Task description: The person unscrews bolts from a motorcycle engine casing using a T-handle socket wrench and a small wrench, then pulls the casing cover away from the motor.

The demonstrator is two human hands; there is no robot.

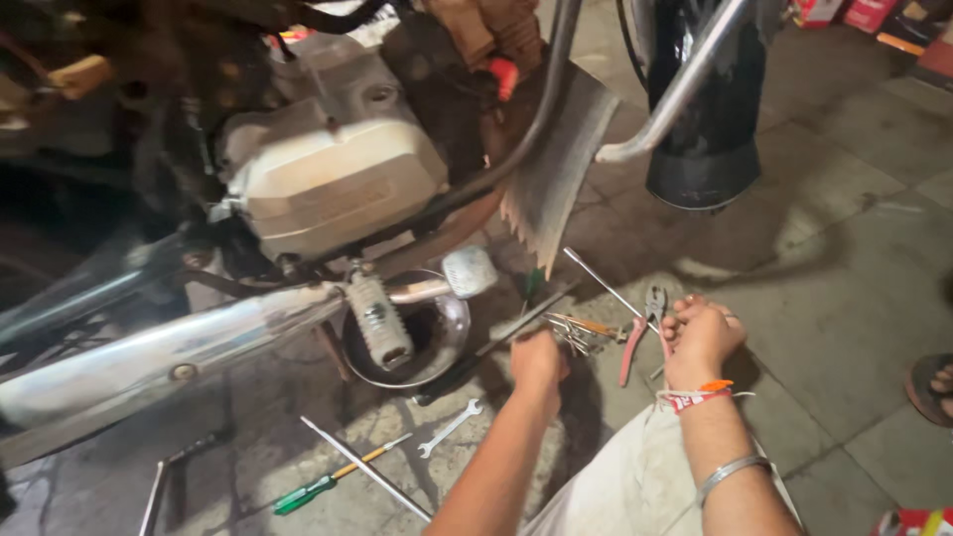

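My left hand reaches out low over the stone floor, its back toward me and its fingers hidden. It is beside a small heap of thin metal tools and a long dark bar. My right hand is curled into a fist on the floor, right next to red-handled pliers; nothing shows inside it. That wrist wears a red thread band and a metal bangle. A motorcycle engine with a pale cover stands at the upper left.
A metal bowl sits under the engine, behind the footpeg and chrome exhaust pipe. On the floor lie a small spanner, a green-handled screwdriver and a long rod. Someone's sandalled foot is at the right edge.
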